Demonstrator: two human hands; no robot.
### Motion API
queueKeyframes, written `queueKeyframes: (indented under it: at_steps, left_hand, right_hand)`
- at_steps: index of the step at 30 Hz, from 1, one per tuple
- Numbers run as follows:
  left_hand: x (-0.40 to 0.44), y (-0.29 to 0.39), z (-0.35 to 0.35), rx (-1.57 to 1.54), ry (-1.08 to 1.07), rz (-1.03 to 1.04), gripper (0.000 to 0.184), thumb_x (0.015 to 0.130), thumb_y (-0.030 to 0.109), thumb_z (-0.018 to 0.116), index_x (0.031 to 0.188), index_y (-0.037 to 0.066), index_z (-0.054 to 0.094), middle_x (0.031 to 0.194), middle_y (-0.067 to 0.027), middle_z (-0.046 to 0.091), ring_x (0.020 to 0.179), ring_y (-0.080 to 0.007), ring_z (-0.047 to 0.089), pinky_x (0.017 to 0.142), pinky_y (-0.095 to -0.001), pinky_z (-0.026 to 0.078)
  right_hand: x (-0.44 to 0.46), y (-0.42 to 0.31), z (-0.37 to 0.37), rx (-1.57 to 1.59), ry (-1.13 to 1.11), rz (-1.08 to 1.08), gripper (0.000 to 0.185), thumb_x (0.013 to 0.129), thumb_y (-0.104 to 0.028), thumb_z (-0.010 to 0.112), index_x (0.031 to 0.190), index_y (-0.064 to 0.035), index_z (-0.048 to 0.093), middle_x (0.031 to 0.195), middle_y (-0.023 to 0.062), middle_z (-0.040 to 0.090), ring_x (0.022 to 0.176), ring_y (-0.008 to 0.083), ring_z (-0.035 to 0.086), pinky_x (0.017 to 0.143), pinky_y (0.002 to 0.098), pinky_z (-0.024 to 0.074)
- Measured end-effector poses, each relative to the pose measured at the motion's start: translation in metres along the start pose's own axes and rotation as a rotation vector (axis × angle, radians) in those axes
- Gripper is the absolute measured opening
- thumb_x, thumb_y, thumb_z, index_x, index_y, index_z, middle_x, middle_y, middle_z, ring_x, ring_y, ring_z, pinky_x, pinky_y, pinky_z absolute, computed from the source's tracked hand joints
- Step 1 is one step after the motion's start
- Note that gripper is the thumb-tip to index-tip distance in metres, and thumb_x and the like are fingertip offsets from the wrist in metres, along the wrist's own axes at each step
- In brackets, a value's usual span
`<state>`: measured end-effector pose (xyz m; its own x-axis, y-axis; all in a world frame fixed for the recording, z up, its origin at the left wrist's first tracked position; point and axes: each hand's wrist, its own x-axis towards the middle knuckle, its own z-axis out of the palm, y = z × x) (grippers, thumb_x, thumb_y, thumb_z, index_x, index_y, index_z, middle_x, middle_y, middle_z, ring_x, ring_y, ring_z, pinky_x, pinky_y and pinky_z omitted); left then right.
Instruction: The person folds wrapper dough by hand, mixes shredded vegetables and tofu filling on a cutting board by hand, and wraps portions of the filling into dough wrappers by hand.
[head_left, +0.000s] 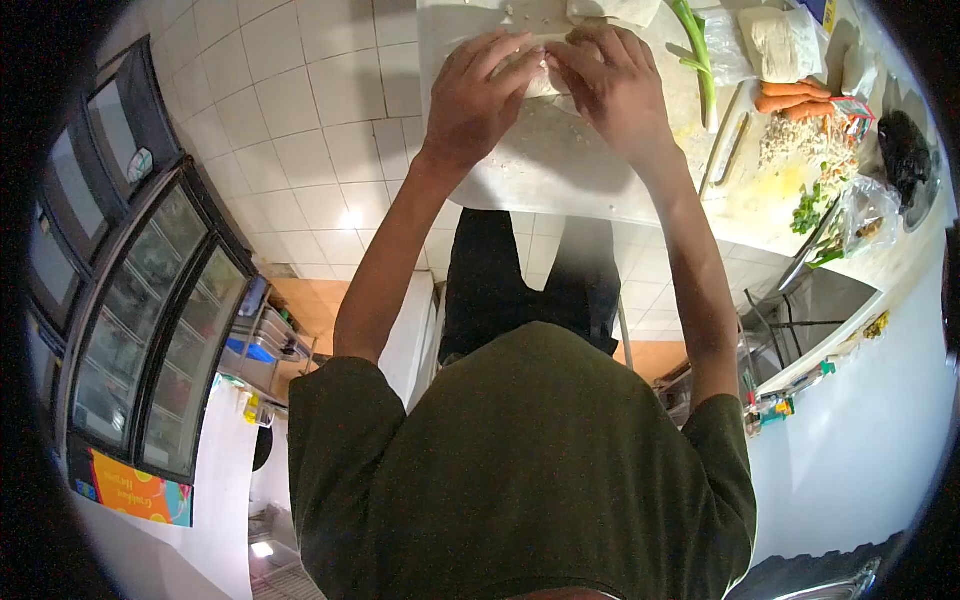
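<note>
As left hand (pixel 478 97) faces right hand (pixel 615 92), pale piece (pixel 545 86) between (partly hidden)

We see a whitish piece (pixel 546 84), a white board (pixel 545 170), orange carrots (pixel 785 102), a green stalk (pixel 705 72) paling to white, cream tiles (pixel 285 100) gridded with dark lines, our olive shirt (pixel 545 460) and black trousers (pixel 485 275).
</note>
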<state>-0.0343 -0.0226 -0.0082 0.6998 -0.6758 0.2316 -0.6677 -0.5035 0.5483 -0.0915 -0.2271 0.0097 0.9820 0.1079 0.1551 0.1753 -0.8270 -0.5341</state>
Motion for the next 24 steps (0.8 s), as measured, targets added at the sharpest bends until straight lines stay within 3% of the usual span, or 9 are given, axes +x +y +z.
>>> queueKeyframes:
  at_steps: [4,7,10,15,18,21,24]
  left_hand:
    - [0.002,0.001,0.005,-0.097,0.015,-0.067,0.020,0.092,0.020,0.071,0.110,0.011,0.071,0.121,-0.0062,0.066,0.114,-0.0289,0.062,0.099,-0.0443,0.049]
    - [0.004,0.000,0.005,-0.132,0.010,-0.065,0.017,0.093,0.020,0.071,0.106,0.010,0.069,0.120,-0.0069,0.066,0.113,-0.0295,0.062,0.098,-0.0445,0.048]
    - [0.002,-0.001,0.006,-0.175,0.010,-0.056,0.015,0.094,0.019,0.069,0.105,0.009,0.068,0.119,-0.0078,0.066,0.111,-0.0303,0.062,0.097,-0.0446,0.048]
    - [0.001,-0.002,0.009,-0.202,0.042,-0.079,0.017,0.094,0.020,0.070,0.107,0.010,0.068,0.116,-0.0093,0.066,0.109,-0.0303,0.062,0.095,-0.0444,0.049]
    - [0.004,0.009,0.006,-0.260,0.088,-0.257,0.018,0.092,0.021,0.073,0.107,0.011,0.071,0.113,-0.0103,0.068,0.108,-0.0299,0.063,0.093,-0.0435,0.050]
    - [0.001,0.005,0.004,-0.186,0.083,-0.183,0.018,0.090,0.021,0.075,0.105,0.012,0.074,0.110,-0.0094,0.070,0.106,-0.0297,0.064,0.092,-0.0428,0.050]
    - [0.001,0.009,0.008,-0.243,0.127,-0.245,0.014,0.091,0.021,0.074,0.102,0.012,0.075,0.108,-0.0074,0.070,0.104,-0.0292,0.065,0.090,-0.0414,0.050]
  right_hand:
    - [0.003,-0.004,-0.002,0.045,0.019,0.023,0.024,0.086,-0.014,0.076,0.109,-0.0122,0.072,0.114,0.0064,0.065,0.110,0.0310,0.060,0.092,0.0443,0.0491]
    - [0.001,-0.002,-0.001,0.022,0.012,0.015,0.024,0.086,-0.022,0.073,0.108,-0.0140,0.070,0.117,0.0075,0.062,0.112,0.0307,0.058,0.098,0.0437,0.0464]
    - [0.002,-0.005,-0.001,0.049,0.018,0.027,0.018,0.087,-0.014,0.075,0.104,-0.0107,0.070,0.120,0.0091,0.063,0.118,0.0342,0.056,0.097,0.0467,0.0470]
    - [0.005,-0.006,0.000,0.054,0.015,0.063,0.015,0.089,-0.015,0.073,0.102,-0.0098,0.070,0.119,0.0100,0.063,0.117,0.0343,0.055,0.098,0.0465,0.0464]
    - [0.008,-0.008,0.000,0.042,-0.006,0.094,0.015,0.089,-0.016,0.073,0.103,-0.0094,0.070,0.118,0.0098,0.064,0.115,0.0340,0.056,0.098,0.0463,0.0463]
    - [0.008,-0.005,0.003,0.045,0.002,0.089,0.018,0.089,-0.018,0.075,0.104,-0.0101,0.070,0.118,0.0095,0.064,0.115,0.0334,0.056,0.098,0.0459,0.0466]
    - [0.003,0.003,0.005,0.084,-0.024,0.035,0.023,0.088,-0.024,0.074,0.109,-0.0135,0.070,0.121,0.0105,0.062,0.117,0.0340,0.055,0.101,0.0470,0.0442]
